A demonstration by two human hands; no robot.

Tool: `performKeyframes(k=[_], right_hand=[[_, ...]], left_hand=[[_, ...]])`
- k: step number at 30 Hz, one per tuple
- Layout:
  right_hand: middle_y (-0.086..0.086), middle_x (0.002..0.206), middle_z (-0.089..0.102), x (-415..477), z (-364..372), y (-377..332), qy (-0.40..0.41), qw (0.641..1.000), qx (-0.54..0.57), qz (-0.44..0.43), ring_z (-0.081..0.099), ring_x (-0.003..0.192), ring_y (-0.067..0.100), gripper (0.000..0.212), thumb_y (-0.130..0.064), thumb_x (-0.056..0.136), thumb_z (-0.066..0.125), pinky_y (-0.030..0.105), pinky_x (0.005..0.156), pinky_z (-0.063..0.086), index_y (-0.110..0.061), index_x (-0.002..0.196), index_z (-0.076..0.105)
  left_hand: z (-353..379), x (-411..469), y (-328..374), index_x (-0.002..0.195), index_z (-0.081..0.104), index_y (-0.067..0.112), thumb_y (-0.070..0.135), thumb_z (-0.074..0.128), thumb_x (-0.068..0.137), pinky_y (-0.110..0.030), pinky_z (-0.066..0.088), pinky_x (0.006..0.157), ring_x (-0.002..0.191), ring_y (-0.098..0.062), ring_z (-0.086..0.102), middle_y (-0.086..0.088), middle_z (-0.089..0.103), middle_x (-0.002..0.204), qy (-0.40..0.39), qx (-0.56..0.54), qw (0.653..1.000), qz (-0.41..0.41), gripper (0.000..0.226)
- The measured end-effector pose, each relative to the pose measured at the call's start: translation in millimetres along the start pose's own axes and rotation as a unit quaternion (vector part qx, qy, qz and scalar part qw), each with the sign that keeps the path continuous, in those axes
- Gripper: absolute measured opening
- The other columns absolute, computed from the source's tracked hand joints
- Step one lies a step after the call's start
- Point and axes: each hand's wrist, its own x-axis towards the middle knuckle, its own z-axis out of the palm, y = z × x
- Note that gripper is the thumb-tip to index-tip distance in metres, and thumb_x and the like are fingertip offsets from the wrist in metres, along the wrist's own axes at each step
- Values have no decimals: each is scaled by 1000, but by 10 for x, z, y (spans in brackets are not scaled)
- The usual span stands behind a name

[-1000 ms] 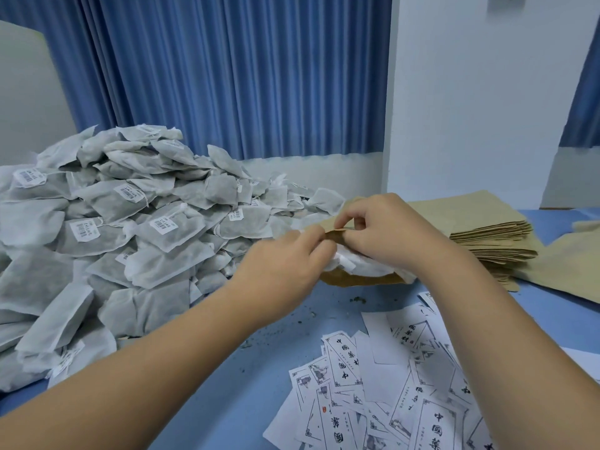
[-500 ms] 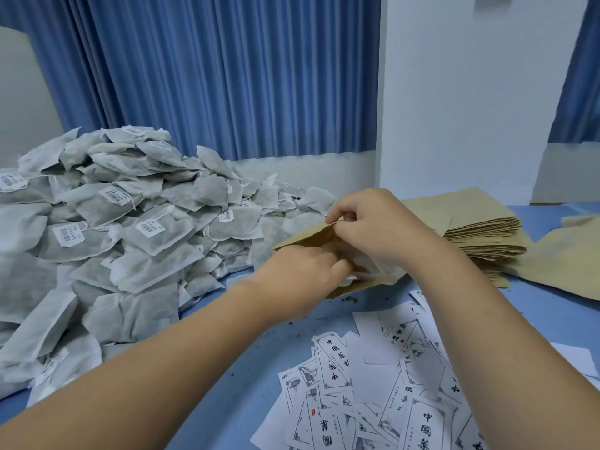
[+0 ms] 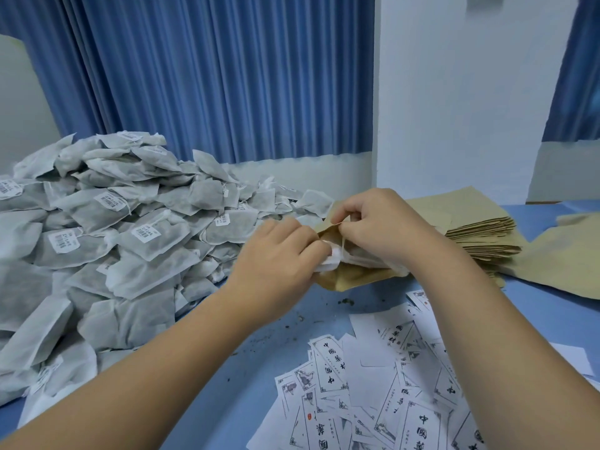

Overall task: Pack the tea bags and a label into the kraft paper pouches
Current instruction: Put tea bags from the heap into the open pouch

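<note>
Blue table point(image 3: 233, 378): it carries everything noted below.

Heap of tea bags point(image 3: 97, 248): it fills my left side of the table, piled high. The bags are white mesh, and several show barcode tags. Its near edge lies just beside my left hand.

Stack of kraft paper pouches point(image 3: 480, 235): flat and empty, on the right behind my right wrist. One loose pouch point(image 3: 565, 264) lies beyond it by the table edge.

Labels point(image 3: 389, 401): white printed slips, scattered and overlapping at front right under my right forearm, well apart from my fingers.

Kraft pouch in work point(image 3: 354, 277): it is at the centre between both hands with its mouth turned to my left. Its lower edge appears to rest on the table.

Left hand point(image 3: 276, 264): my fingers are curled round a small bundle of tea bags point(image 3: 334, 258) at the mouth of the pouch. The bundle's white ends show past my fingertips. The rest lies inside the pouch, beneath my right hand.

Right hand point(image 3: 380, 228): my thumb and forefinger pinch the upper lip of the pouch and hold the mouth apart above the bundle. My other fingers are curled over the top face of the pouch.

String point(image 3: 342, 245): a thin white thread runs down from my right fingertips across the bundle.

Tea crumbs point(image 3: 345, 301): dark specks lie on the table just in front of the pouch.
</note>
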Motion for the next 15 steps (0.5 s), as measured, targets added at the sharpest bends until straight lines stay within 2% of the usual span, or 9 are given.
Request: performKeyframes(k=[3,6,8,11,12,15], right_hand=[[-13,61,53,11,5,1,-2,1000,11,1,48,58,4,26,-8,77,54,20,54,36,-23,82,74],[-11,59,51,9,-4,-3,-2,1000,22,5,47,55,5,22,-9,76,57,21,54,34,-23,79,73],[-12,55,50,1,-7,-5,-2,1000,26,9,45,52,4,18,-11,75,59,20,52,34,-24,77,72],[-13,55,51,2,-10,-11,3,1000,19,5,46,52,3,21,-11,75,57,19,52,35,-24,79,73],[-12,56,52,8,-12,-14,5,1000,16,2,47,53,3,23,-10,76,56,19,52,35,-24,80,73],[-14,61,53,18,-24,-6,1,1000,13,-2,49,57,1,27,-8,77,54,18,54,36,-25,83,74]], left_hand=[[-82,81,31,72,72,10,1,72,73,-39,45,53,58,-27,54,-2,69,77,112,17,993,-7,9],[-46,160,160,67,70,11,-9,66,71,-34,40,46,53,-23,43,0,70,75,145,0,989,12,21],[36,175,239,67,70,14,-9,62,73,-29,34,43,54,-22,39,2,69,75,133,-4,991,3,24],[175,161,291,69,69,18,-3,52,81,-24,21,46,60,-20,41,4,66,74,106,-6,994,-34,29],[217,155,297,70,69,18,-1,52,82,-25,23,45,60,-20,43,3,65,74,89,-6,995,-38,29],[350,112,365,82,72,15,0,69,74,-29,36,39,64,-23,50,-3,62,79,9,-50,997,-49,17]])
